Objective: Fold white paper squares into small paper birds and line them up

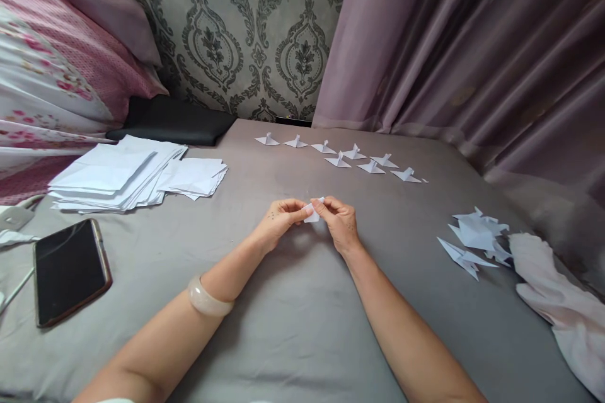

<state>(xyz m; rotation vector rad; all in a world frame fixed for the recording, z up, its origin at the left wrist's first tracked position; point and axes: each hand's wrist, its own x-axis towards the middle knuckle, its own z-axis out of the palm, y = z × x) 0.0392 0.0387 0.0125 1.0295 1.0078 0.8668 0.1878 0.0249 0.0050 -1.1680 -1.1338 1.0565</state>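
Note:
Between my two hands is a small piece of folded white paper (312, 216), held just above the grey cloth surface. My left hand (282, 220) is closed, pinching the paper's left side with thumb and fingers. From the other side, my right hand (341, 220) pinches it near its upper right edge. The fingers hide part of the paper, so its full shape cannot be made out. Beyond the hands, several small folded paper birds (338, 160) stand in uneven rows. At the right lies a loose heap of larger folded paper pieces (477, 230).
Stacks of white paper (101, 170) and smaller sheets (193, 177) lie at the left. A phone (70, 271) rests nearer, beside a white cable (19, 289). Behind the stacks is a black folded item (174, 121). A pale cloth (558, 302) lies at the right, below curtains (425, 44).

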